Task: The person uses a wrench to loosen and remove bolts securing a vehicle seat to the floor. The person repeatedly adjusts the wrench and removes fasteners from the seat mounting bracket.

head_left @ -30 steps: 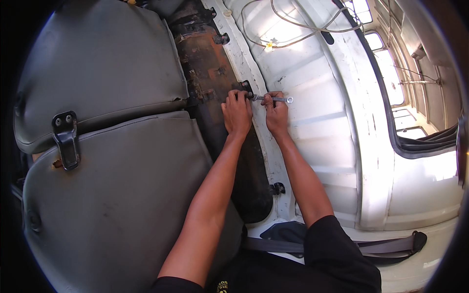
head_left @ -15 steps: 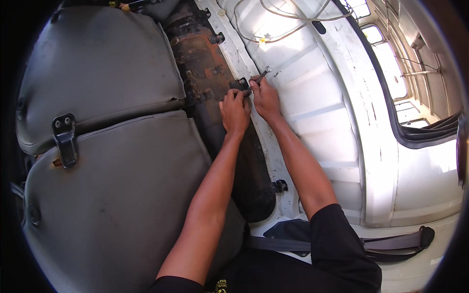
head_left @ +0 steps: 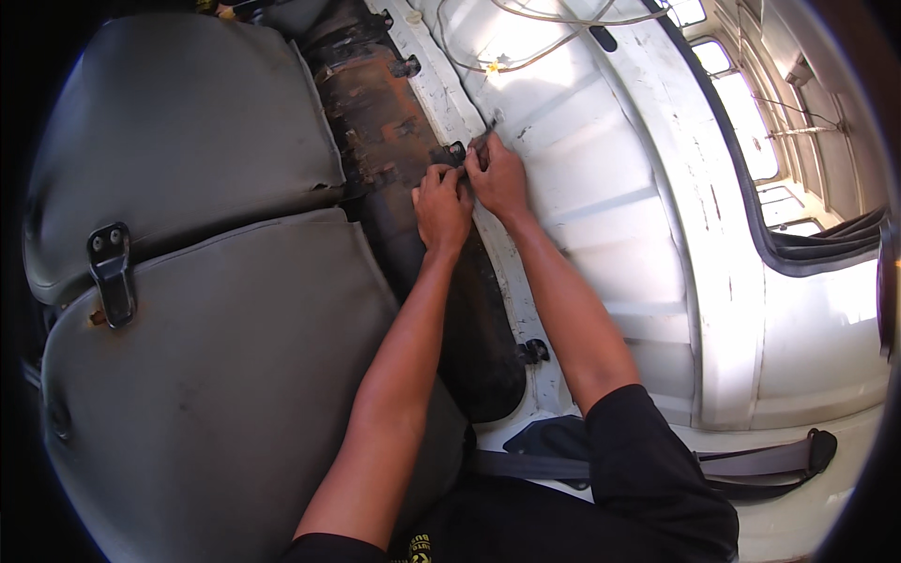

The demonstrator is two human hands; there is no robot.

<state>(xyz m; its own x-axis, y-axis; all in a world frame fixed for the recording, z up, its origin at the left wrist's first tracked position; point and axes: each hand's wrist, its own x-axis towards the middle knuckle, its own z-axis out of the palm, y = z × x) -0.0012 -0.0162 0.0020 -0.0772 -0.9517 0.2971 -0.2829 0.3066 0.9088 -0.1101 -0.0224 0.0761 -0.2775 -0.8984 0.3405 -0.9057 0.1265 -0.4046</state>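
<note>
My right hand (head_left: 499,183) is closed round a dark, slim wrench (head_left: 494,121), whose far end sticks out past the fingers, blurred. Close beside it, my left hand (head_left: 441,211) has its fingers curled down at a small black bracket (head_left: 457,150) on the white metal ledge (head_left: 490,230). Whatever the left fingertips grip is hidden under them. Both hands are over the edge of a long, rust-stained dark metal cover (head_left: 383,117).
Grey padded seats (head_left: 197,375) stand at left, a black metal hinge (head_left: 113,272) on them. Another black bracket (head_left: 534,351) sits nearer on the ledge. A cable (head_left: 540,64) loops over the white wall panel (head_left: 601,225). A seat belt (head_left: 535,465) lies near my right sleeve.
The view has shifted slightly, so the surroundings sit a little further left. The wrench's outer end has swung and blurred in my right hand. My left hand stays at the bracket.
</note>
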